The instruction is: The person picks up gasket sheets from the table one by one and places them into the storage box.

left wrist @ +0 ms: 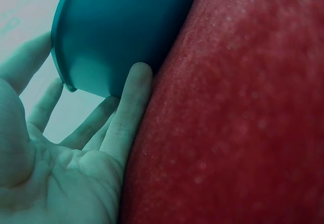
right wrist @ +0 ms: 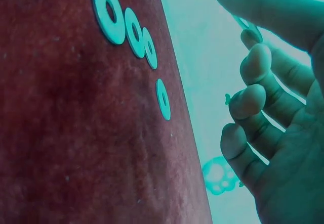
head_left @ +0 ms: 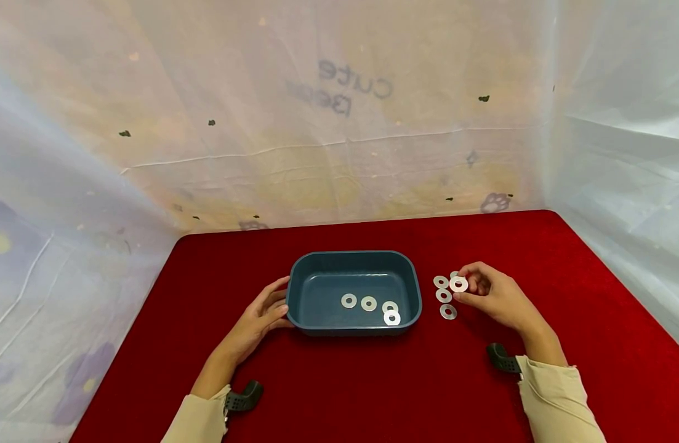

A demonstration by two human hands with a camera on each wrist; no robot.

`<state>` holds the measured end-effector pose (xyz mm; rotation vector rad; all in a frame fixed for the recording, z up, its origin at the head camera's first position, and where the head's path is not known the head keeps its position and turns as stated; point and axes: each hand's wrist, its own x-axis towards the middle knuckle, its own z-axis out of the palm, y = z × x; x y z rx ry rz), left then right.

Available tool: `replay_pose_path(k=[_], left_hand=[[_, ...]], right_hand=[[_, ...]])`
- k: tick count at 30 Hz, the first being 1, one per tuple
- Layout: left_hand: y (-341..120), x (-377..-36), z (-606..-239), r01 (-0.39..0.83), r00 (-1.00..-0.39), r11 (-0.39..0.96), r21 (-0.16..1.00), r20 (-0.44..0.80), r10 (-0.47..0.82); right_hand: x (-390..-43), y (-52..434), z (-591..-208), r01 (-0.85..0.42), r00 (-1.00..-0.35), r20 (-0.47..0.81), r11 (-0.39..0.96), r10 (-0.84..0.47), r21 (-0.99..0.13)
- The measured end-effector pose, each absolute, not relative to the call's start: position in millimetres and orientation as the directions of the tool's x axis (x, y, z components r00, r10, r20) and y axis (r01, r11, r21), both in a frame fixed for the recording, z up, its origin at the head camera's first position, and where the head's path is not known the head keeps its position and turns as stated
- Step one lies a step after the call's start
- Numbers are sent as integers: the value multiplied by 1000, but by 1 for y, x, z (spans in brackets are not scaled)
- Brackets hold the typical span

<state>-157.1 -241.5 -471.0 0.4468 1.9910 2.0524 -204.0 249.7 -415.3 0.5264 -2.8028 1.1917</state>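
A blue rectangular basin stands on the table with several flat metal washers on its floor; two of those overlap near the right front corner. My left hand touches the basin's left end, its fingers fairly straight against the outer wall and rim. To the right of the basin, my right hand pinches one washer between thumb and fingertips, raised off the cloth. Several more washers lie flat just below and beside it, one partly hidden in the head view.
Red cloth covers the table. Patterned plastic sheeting hangs behind it and along both sides. Dark camera straps sit on both wrists.
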Motion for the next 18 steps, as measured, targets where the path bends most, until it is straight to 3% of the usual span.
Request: replay_pose_path(k=[18], left_hand=[[-242, -157, -470, 40, -919, -46, 998, 55, 390]], right_hand=[[-198, 235, -399, -337, -937, 169, 660, -307, -672]])
